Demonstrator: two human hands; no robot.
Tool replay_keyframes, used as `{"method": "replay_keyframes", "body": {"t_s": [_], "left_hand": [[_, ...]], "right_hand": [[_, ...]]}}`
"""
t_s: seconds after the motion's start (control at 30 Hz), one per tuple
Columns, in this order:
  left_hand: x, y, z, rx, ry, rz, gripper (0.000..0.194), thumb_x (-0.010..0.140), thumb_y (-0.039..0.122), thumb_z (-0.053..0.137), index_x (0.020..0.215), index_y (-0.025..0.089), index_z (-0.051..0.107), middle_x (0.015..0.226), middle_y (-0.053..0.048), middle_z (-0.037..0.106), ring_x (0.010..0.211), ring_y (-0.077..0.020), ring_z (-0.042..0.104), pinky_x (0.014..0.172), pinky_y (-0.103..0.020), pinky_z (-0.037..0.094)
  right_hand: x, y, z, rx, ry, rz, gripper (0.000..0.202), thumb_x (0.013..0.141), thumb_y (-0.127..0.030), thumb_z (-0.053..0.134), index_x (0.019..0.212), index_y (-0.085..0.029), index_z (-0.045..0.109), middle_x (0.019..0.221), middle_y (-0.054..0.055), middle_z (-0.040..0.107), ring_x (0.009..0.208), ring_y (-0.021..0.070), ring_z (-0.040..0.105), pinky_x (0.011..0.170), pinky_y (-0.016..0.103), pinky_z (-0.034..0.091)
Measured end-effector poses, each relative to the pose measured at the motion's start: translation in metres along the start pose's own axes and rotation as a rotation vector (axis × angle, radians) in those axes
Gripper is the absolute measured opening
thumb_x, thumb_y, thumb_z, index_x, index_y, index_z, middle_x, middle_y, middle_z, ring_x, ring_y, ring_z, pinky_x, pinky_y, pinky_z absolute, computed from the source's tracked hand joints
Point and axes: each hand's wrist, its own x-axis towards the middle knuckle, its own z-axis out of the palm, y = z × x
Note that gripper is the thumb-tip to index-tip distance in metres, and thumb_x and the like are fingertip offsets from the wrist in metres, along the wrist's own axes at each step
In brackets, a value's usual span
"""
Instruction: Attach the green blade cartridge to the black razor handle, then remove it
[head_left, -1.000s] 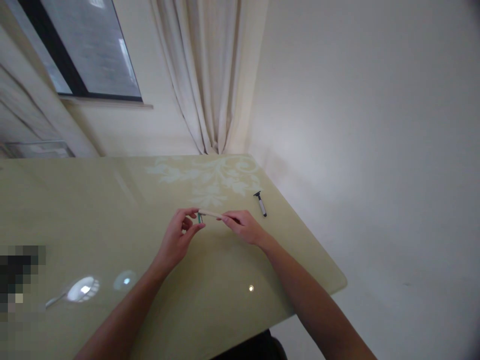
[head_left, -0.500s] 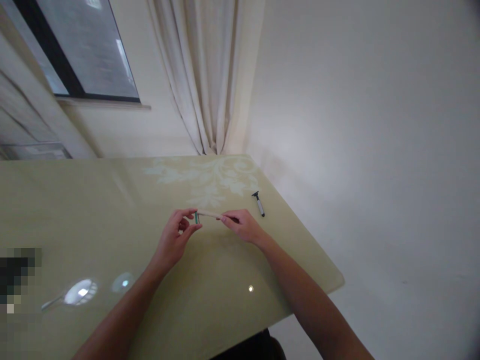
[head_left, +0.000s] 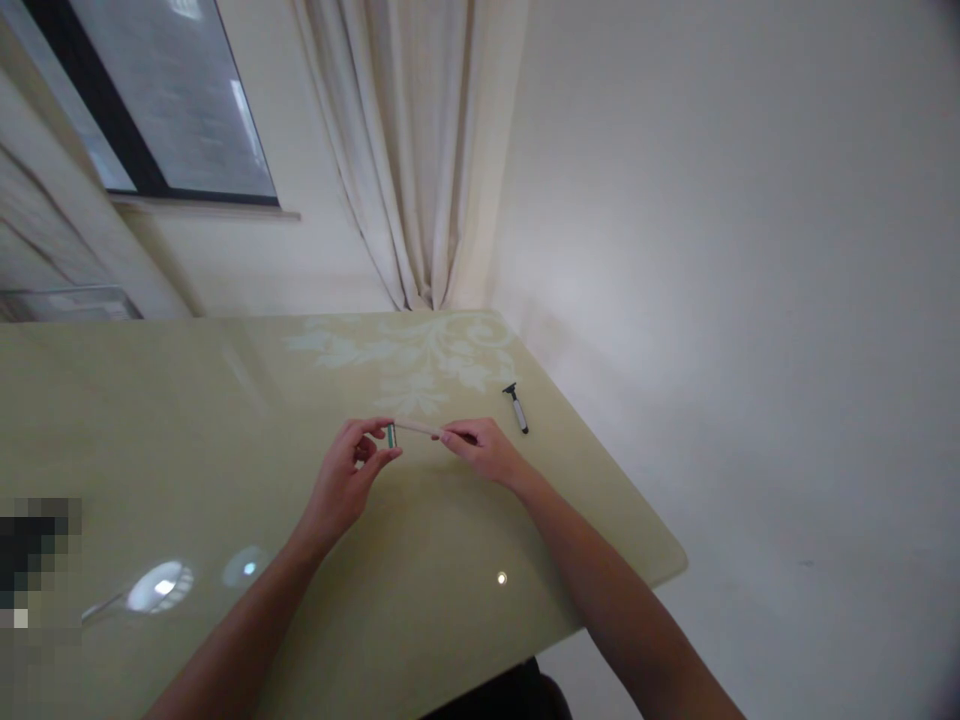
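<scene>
Between thumb and fingers, my left hand [head_left: 358, 468] pinches a small green-and-white piece [head_left: 391, 436], held upright above the table. My right hand [head_left: 480, 447] grips the right end of a thin, pale stick-like object [head_left: 417, 428]. The left end of that object meets the top of the small piece by my left fingertips; whether the two are joined cannot be made out. A razor with a grey handle and black head [head_left: 519, 410] lies on the table beyond my right hand.
The glossy pale green table [head_left: 420, 560] has its right edge near the white wall [head_left: 750, 300]. Curtains [head_left: 420, 150] and a dark-framed window [head_left: 180, 100] stand behind it. A pixelated dark patch [head_left: 34, 550] covers the left edge. Part of a black object [head_left: 502, 695] shows below the front edge.
The small green piece has turned slightly in my left fingers, showing more of its white part. Both hands keep nearly the same place and hold.
</scene>
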Motion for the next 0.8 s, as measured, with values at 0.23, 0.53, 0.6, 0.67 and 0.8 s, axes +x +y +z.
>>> {"method": "replay_keyframes", "body": {"t_s": [0.23,0.53,0.6,0.67,0.8], "left_hand": [[0.0001,-0.0030,0.0008,-0.008,-0.014,-0.006,0.035,0.082,0.039,0.076,0.112,0.023,0.070,0.093,0.000,0.061,0.065,-0.0115,0.052,0.062,-0.026,0.046],[-0.0005,-0.0047,0.0020,-0.013,-0.022,0.002,0.034,0.083,0.038,0.077,0.113,0.024,0.071,0.095,0.000,0.060,0.067,-0.0115,0.052,0.062,-0.026,0.047],[-0.0003,-0.0035,0.0018,-0.011,-0.016,-0.002,0.033,0.083,0.039,0.076,0.111,0.024,0.071,0.095,0.000,0.061,0.065,-0.0113,0.052,0.061,-0.025,0.046],[-0.0003,-0.0023,0.0019,-0.014,-0.022,-0.005,0.033,0.082,0.039,0.076,0.111,0.024,0.071,0.095,0.000,0.061,0.064,-0.0112,0.051,0.060,-0.025,0.046],[-0.0003,-0.0011,0.0020,-0.015,-0.023,0.002,0.033,0.082,0.039,0.076,0.112,0.024,0.071,0.094,0.000,0.061,0.066,-0.0116,0.052,0.061,-0.025,0.047]], "right_hand": [[0.0005,0.0003,0.0022,0.041,-0.041,-0.006,0.044,0.101,-0.046,0.056,0.108,-0.013,0.083,0.066,0.000,0.057,0.059,0.0114,0.041,0.058,0.024,0.028],[0.0019,0.0045,0.0006,0.057,-0.078,0.006,0.046,0.100,-0.047,0.056,0.108,-0.011,0.083,0.064,-0.001,0.054,0.059,0.0110,0.040,0.057,0.024,0.027],[0.0021,0.0048,0.0004,0.033,-0.063,0.022,0.047,0.100,-0.048,0.055,0.106,-0.011,0.083,0.064,-0.001,0.053,0.059,0.0112,0.039,0.057,0.024,0.027],[0.0019,0.0051,0.0007,0.044,-0.069,0.015,0.048,0.101,-0.049,0.055,0.109,-0.012,0.083,0.065,-0.001,0.053,0.060,0.0114,0.040,0.057,0.024,0.027],[0.0020,0.0065,0.0022,0.069,-0.112,0.024,0.047,0.101,-0.048,0.054,0.112,-0.013,0.083,0.063,-0.002,0.050,0.059,0.0111,0.039,0.057,0.024,0.026]]}}
